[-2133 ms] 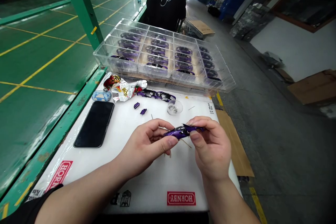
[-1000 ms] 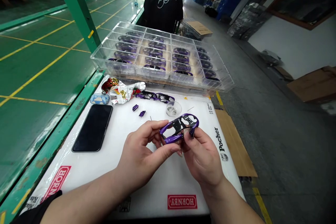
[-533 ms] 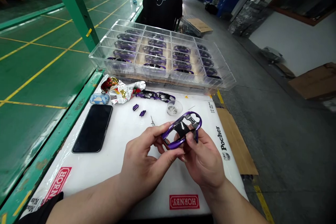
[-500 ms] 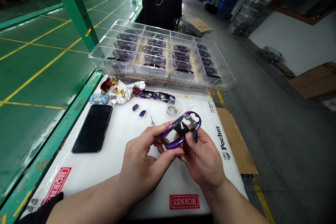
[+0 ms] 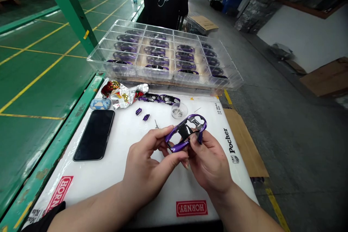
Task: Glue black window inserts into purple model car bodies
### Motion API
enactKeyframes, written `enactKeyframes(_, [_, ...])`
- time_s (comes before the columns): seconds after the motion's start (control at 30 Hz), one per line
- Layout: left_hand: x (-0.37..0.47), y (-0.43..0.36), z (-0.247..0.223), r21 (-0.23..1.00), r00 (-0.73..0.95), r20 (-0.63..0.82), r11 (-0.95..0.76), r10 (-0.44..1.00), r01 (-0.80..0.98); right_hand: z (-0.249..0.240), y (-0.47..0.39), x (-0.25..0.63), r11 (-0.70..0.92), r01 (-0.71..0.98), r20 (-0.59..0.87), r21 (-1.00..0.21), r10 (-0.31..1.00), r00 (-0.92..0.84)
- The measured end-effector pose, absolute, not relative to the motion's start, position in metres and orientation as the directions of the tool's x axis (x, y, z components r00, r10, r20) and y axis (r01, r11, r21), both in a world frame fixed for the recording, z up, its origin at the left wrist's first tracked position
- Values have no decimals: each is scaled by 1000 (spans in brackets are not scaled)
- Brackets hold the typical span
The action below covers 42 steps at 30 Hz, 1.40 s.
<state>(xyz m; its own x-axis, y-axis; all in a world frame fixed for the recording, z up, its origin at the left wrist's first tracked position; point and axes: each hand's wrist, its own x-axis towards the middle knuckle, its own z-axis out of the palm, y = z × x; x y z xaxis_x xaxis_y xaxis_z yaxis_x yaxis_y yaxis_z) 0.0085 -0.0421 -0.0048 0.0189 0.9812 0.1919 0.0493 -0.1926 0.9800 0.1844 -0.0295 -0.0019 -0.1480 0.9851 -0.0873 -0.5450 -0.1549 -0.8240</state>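
Note:
A purple and black oval frame (image 5: 186, 131) is held up between both hands over the white table sheet (image 5: 116, 174). My left hand (image 5: 152, 163) pinches its left end with thumb and fingers. On its right side, my right hand (image 5: 212, 159) grips the lower edge, thumb on top. Two small purple pieces (image 5: 139, 111) lie left of the hands. Beyond the frame are a small round clear dish (image 5: 179, 111) with tiny bits inside and more purple frames (image 5: 159, 98). A thin metal tool (image 5: 156, 124) lies partly behind my left hand.
A clear divided tray (image 5: 160, 76) full of purple frames spans the table's far end. At left lie a black phone (image 5: 94, 135), a blue patterned case (image 5: 100, 104) and a foil wrapper (image 5: 125, 95). A green post (image 5: 70, 11) rises beyond. A person in black (image 5: 166, 0) sits ahead.
Both hands still hold the frame, which is tilted slightly differently. The camera view has shifted a little, moving the tray and the table items slightly left in the picture.

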Motion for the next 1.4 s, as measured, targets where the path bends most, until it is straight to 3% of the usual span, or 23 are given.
enactKeyframes(0.23, [9, -27, 8, 957, 81, -83, 102, 993, -273, -3, -28, 189, -166, -481, -82, -861, 978, -191])
enactKeyframes(0.4, [6, -23, 12, 940, 95, -124, 148, 988, -309, -5, -25, 197, -70, -354, -44, -933, 996, -79])
enactKeyframes(0.6, [7, -22, 11, 927, 113, -159, 188, 981, -325, -2, -21, 198, -91, -385, -101, -918, 995, 6])
enactKeyframes(0.8, [7, -23, 9, 947, 120, -149, 177, 982, -270, 1, -18, 198, -54, -365, -77, -930, 996, 48])
enactKeyframes(0.97, [2, -32, -1, 1000, 37, 17, -16, 999, -10, 1, -20, 200, -61, -375, -92, -925, 994, 66])
enactKeyframes(1.07, [0, -35, -3, 996, 1, 67, -67, 998, 58, 0, -20, 199, -74, -394, -105, -916, 993, 58])
enactKeyframes(1.27, [2, -32, 0, 998, -44, 38, -36, 998, 58, -4, -21, 198, -226, -381, -198, -896, 974, -112])
enactKeyframes(1.4, [4, -31, 3, 998, -21, -16, 18, 1000, 53, -4, -23, 197, -224, -374, -188, -900, 973, -132])
